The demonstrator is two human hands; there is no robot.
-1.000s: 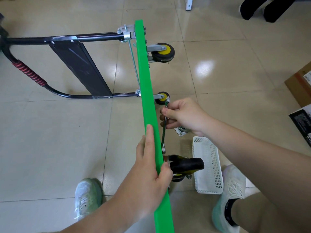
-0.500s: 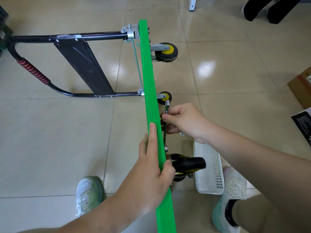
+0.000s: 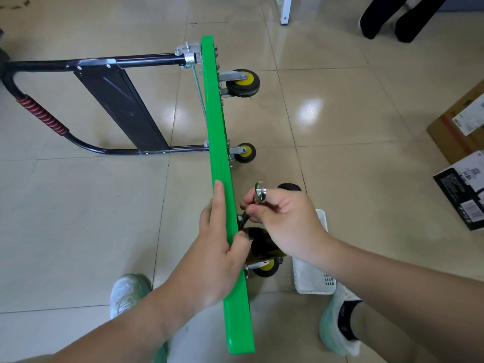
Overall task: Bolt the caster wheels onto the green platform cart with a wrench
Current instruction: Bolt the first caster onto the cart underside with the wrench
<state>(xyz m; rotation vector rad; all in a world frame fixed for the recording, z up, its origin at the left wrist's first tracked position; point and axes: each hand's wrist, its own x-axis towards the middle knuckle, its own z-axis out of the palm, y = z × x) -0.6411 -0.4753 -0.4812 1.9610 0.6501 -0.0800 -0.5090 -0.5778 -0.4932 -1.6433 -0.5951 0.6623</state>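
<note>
The green platform cart [image 3: 218,142] stands on its edge on the tiled floor, its black folding handle [image 3: 117,100] lying to the left. Two black-and-yellow caster wheels [image 3: 243,82] [image 3: 245,152] are fixed at the far end, and a third [image 3: 264,254] is at the near end. My left hand [image 3: 214,247] grips the deck's top edge, index finger along it. My right hand [image 3: 284,218] holds a silver wrench [image 3: 259,196], whose lower end sits at the bolt by the near caster's plate.
A white plastic basket [image 3: 313,280] sits on the floor behind the near caster, with a black loose wheel [image 3: 289,187] past my right hand. Cardboard and black boxes [image 3: 463,163] stand at the right. My two shoes [image 3: 128,292] flank the deck. Dark legs [image 3: 387,14] at top right.
My right hand has swung the wrench from lying along the deck to a steeper angle nearer the near caster. The left hand keeps its grip on the deck edge.
</note>
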